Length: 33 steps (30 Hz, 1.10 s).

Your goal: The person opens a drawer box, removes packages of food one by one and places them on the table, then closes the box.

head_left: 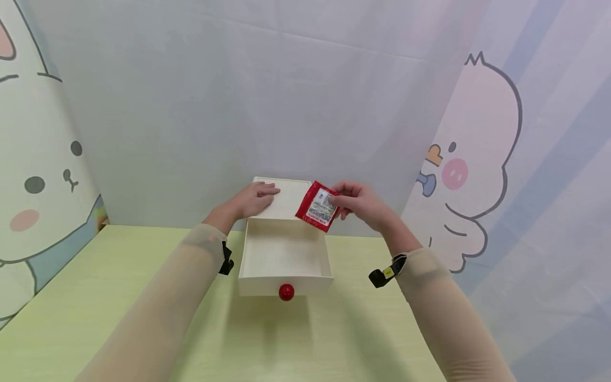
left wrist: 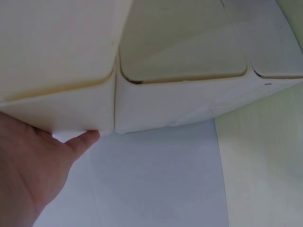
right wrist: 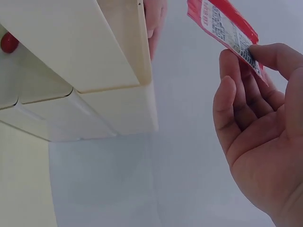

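A white drawer cabinet (head_left: 291, 197) stands against the back cloth, its upper drawer (head_left: 285, 249) pulled out toward me. The drawer's front carries a round red knob (head_left: 286, 292), and its visible floor is bare. My left hand (head_left: 250, 200) rests on the left of the cabinet top with its fingers extended; in the left wrist view the left hand (left wrist: 42, 163) lies along the white side. Between thumb and fingers, my right hand (head_left: 360, 204) pinches one edge of a small red packet (head_left: 319, 207) with a white printed label. The packet tilts above the drawer's back right corner.
Underneath is a pale yellow-green table (head_left: 143, 297). A grey-white cloth (head_left: 267, 95) hangs behind the cabinet. Printed panels with a cartoon rabbit (head_left: 43, 154) and a cartoon chick (head_left: 477, 159) close off the left and right sides.
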Each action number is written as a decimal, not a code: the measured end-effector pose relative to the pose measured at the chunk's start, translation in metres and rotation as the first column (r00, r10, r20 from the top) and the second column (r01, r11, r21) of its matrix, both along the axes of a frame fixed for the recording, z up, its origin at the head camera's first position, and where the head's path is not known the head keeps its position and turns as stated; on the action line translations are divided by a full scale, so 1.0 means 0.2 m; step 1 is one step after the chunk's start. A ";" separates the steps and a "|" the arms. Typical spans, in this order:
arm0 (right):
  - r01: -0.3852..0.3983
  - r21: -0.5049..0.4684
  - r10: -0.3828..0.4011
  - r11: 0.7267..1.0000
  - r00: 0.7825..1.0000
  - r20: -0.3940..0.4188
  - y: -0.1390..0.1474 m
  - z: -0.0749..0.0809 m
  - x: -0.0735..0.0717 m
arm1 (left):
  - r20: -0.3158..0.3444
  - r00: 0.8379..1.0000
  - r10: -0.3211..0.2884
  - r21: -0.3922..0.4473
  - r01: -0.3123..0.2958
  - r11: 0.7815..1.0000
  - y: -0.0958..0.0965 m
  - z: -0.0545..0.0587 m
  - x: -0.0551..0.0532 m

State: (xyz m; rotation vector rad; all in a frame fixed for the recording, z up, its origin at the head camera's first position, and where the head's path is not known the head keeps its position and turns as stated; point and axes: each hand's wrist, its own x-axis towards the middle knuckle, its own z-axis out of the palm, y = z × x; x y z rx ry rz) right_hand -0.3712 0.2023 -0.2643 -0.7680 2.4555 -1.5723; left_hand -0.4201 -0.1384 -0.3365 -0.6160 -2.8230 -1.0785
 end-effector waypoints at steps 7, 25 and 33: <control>0.104 -0.203 -0.092 0.974 0.994 0.065 0.09 -0.05 -0.06 | -0.006 1.000 -0.022 0.007 0.022 1.000 -0.01 0.01 0.01; 0.401 -0.383 -0.272 0.832 0.897 0.348 0.31 -0.29 -0.19 | 0.015 1.000 -0.015 0.003 0.015 1.000 -0.01 0.01 0.01; 0.515 -0.359 -0.338 0.779 0.826 0.451 0.34 -0.46 -0.22 | 0.017 1.000 -0.015 -0.002 0.015 1.000 0.00 0.02 0.02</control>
